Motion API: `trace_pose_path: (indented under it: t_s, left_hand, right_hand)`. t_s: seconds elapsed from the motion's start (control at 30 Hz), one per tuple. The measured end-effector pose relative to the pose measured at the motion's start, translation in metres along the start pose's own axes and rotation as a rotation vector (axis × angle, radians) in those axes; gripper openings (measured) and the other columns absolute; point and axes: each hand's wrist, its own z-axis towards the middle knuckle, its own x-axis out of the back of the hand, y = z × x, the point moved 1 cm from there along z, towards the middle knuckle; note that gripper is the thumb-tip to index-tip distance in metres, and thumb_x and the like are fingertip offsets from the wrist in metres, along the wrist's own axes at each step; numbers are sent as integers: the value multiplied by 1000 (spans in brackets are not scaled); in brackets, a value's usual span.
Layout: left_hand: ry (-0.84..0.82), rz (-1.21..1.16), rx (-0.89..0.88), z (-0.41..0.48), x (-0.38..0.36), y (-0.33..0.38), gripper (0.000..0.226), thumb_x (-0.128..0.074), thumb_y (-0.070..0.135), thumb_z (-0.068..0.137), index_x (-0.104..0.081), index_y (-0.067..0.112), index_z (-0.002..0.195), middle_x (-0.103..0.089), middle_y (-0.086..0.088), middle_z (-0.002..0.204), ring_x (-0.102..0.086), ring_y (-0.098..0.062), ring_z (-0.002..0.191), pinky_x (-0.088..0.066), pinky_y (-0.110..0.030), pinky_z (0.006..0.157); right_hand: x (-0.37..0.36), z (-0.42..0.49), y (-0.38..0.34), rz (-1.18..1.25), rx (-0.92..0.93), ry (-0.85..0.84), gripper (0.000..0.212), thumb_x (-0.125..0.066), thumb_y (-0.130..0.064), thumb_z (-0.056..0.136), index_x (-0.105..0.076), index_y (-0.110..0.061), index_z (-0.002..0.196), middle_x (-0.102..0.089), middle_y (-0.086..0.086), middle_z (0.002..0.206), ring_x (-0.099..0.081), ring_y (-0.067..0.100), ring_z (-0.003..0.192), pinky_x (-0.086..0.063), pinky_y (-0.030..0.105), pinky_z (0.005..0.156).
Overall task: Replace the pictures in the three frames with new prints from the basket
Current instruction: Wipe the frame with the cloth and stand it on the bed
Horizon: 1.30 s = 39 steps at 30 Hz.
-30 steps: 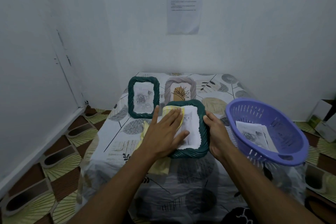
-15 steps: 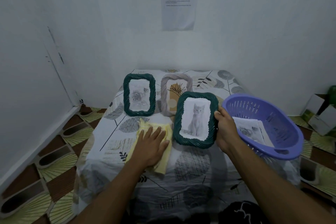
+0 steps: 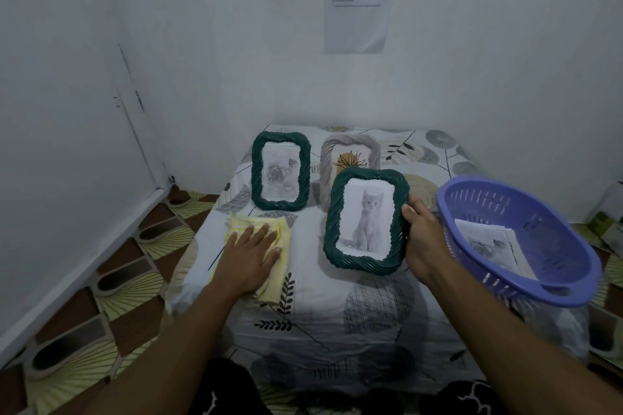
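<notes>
On table, middle: green cat frame, upright and leaning slightly left, front facing the camera. I cannot tell whether its bottom edge rests on the table or hangs just above it.
Cat print: grey kitten on white paper, filling the opening of that frame.
Right hand: clamped on the right rim of the cat frame, thumb on the front of the rim, fingers wrapped behind out of sight.
Left hand: flat with fingers straight and a little spread, pressing down on the yellow cloth.
Yellow cloth: crumpled, lying near the table's left edge, just in front of the rose frame.
Rose frame: green, standing upright toward the back left corner, with a pale rose print inside.
Grey frame: standing at the back, between the two green frames and partly hidden by the cat frame; its picture shows an orange patch with dark leaves.
Basket: purple, slotted, at the table's right edge, tilted and overhanging it, just beside the right hand.
Prints: loose sheets lying in the basket; the top one has a grey rose pattern.
Back wall: a printed sheet is stuck up high; the text is too small to read.
Floor: patterned brown and yellow tiles to the left of the table.
</notes>
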Motion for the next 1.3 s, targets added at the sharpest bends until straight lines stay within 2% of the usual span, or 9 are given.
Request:
trace_pose_path:
  t_s: [0.27, 0.37, 0.43, 0.5, 0.7, 0.87, 0.97, 1.17, 1.3]
  left_hand:
    - [-42, -22, 38, 2, 8, -16, 77, -3, 65, 87, -24, 27, 151, -11, 3, 161, -7, -22, 148, -3, -48, 117]
    - [184, -156, -14, 5, 20, 5, 77, -11, 65, 91, -39, 16, 143, -37, -6, 151, -31, -24, 140, -20, -45, 113]
    - [267, -481, -48, 8, 37, 33, 61, -28, 56, 97, -54, 11, 130, -58, -9, 127, -53, -23, 115, -39, -35, 98]
    - [73, -990, -8, 10, 54, 69, 34, -40, 36, 101, -59, 12, 116, -64, -10, 104, -60, -21, 89, -47, -32, 80]
    - [-177, -1762, 217, 29, 62, 130, 24, -43, 21, 100, -64, 10, 108, -71, -6, 100, -65, -20, 91, -52, -35, 87]
    - [-110, -1700, 234, 42, 57, 139, 22, -43, 22, 98, -61, 10, 100, -62, -16, 95, -58, -25, 86, -44, -36, 81]
    - [-124, -1606, 184, 52, 52, 142, 24, -45, 26, 95, -64, 13, 101, -64, -19, 103, -57, -27, 94, -42, -40, 85]
    - [-114, -1553, 29, 65, 59, 151, 30, -38, 31, 102, -67, 25, 102, -71, 1, 106, -63, -19, 104, -47, -37, 95]
    - [67, -1008, -172, 72, 44, 147, 47, -29, 53, 96, -55, 14, 99, -63, -5, 96, -60, -24, 91, -48, -36, 80]
  right_hand:
    - [-4, 2, 2, -19, 12, -23, 31, -40, -8, 100, -63, -24, 114, -71, 0, 105, -66, 22, 95, -54, 37, 81]
    - [-6, 2, 0, -23, 11, -44, 31, -40, -8, 100, -62, -22, 116, -71, 2, 107, -65, 23, 96, -53, 40, 85]
    - [-6, 2, 0, -19, 3, -57, 29, -39, -9, 101, -62, -21, 115, -70, 5, 108, -64, 25, 96, -51, 43, 88]
    - [-6, 1, 0, -29, -4, -75, 28, -39, -10, 101, -62, -19, 114, -70, 9, 108, -63, 28, 96, -50, 45, 90]
    - [3, -4, -6, -73, -3, -110, 27, -37, -10, 101, -61, -12, 114, -69, 15, 110, -64, 31, 97, -50, 51, 92]
    - [12, 0, -25, -144, -49, -175, 27, -37, -21, 102, -64, -26, 101, -67, 2, 110, -59, 23, 103, -45, 44, 93]
    - [14, 12, -39, -108, -53, -213, 27, -42, -29, 101, -62, -24, 118, -69, 1, 117, -63, 24, 111, -46, 47, 98]
    - [21, 31, -60, -85, -41, -190, 26, -44, -31, 100, -67, -21, 108, -71, 3, 108, -63, 25, 102, -51, 44, 85]
    - [28, 56, -88, -56, 18, -67, 28, -49, -34, 95, -67, -14, 104, -66, 6, 88, -61, 24, 85, -49, 36, 75]
